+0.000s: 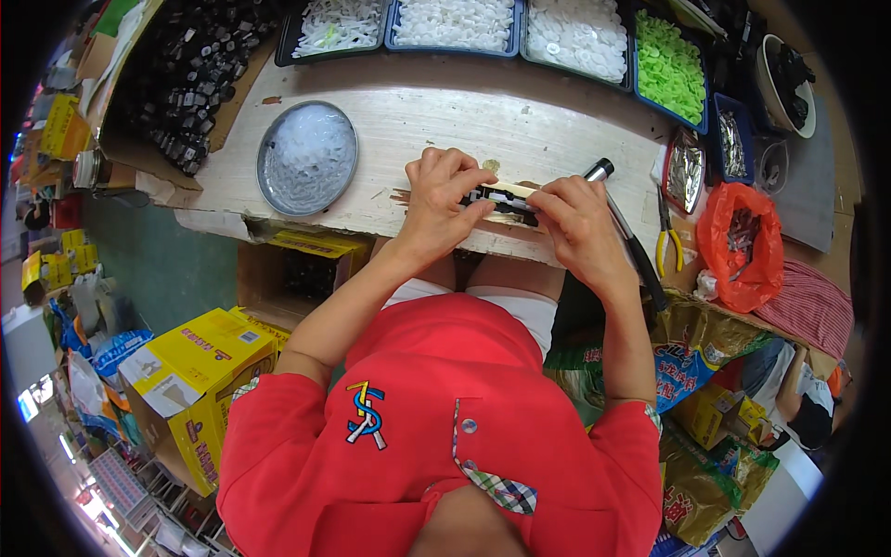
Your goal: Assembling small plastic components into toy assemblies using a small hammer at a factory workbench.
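Observation:
My left hand (pixel 438 202) is closed at the near edge of the bench, its thumb and fingers on the left end of a small black and white plastic assembly (pixel 506 200). Opposite it, my right hand (pixel 577 219) pinches the right end of the same piece. The assembly lies lengthwise between both hands, low over the bench edge, and my fingers cover both its ends. Just right of my right hand rests a long black and silver rod-like tool (pixel 634 237). Yellow-handled pliers (pixel 667 243) lie further right.
A round metal dish (pixel 267 176) of translucent pieces stands on the bench (pixel 399 111) at left. Behind it is a carton (pixel 130 153) of black parts. Trays of white and green pieces (pixel 670 65) line the far side. A red plastic bag (pixel 715 237) sits at right.

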Tool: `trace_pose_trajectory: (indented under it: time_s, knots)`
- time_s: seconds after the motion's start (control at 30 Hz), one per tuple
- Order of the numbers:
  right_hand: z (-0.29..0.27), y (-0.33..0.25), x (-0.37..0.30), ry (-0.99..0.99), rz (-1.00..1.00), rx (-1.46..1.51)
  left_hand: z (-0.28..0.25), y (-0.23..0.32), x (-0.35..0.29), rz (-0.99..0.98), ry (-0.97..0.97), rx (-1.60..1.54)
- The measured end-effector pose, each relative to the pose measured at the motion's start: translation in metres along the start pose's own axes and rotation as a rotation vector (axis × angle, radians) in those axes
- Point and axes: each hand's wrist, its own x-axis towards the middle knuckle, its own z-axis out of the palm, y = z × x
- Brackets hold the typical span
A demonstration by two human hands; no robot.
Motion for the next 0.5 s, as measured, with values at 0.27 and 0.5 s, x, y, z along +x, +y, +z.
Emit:
trace_pose_trajectory:
  time_s: [0.27, 0.5]
  knots:
    - [0.0048, 0.0029, -0.0013, 0.011, 0.015, 0.024, 0.0009, 0.0004, -0.0011, -0.007, 0.006, -0.002]
    - [0.0064, 0.0083, -0.0045, 0.021, -0.079, -0.105, -0.0007, 0.0029, -0.0003, 0.047, -0.04, 0.062]
